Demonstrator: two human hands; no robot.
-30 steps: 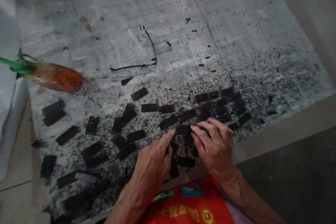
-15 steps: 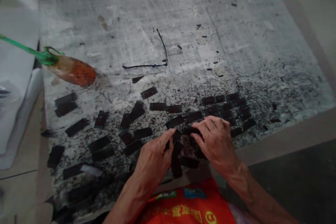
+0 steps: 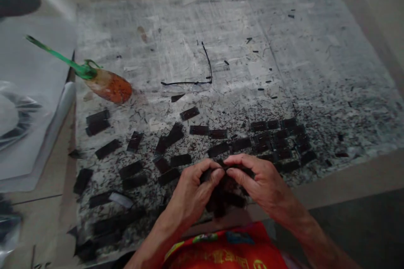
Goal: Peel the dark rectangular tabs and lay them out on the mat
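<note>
Near the front edge of the board, my left hand (image 3: pixel 196 185) and my right hand (image 3: pixel 263 176) meet, thumbs and forefingers pinched together. Between the fingertips they hold a small black piece, mostly hidden by the fingers. Beneath and around them lie flat black rectangular pieces, such as one black piece (image 3: pixel 217 149) just beyond the hands. A cluster of similar pieces (image 3: pixel 280 143) sits in rows to the right of my right hand. To the left, more black pieces (image 3: pixel 132 169) are scattered loosely.
A worn grey board (image 3: pixel 189 21) strewn with dark scraps covers the table. An orange bottle with a green spout (image 3: pixel 112 86) lies at the left. Black eyeglasses (image 3: pixel 187 83) rest mid-board. White sheets (image 3: pixel 47 46) and clear plastic (image 3: pixel 22 113) are at the far left.
My hands have come together, and the fingertips of both now meet at the black piece. The view has shifted, so the board appears further right and lower.
</note>
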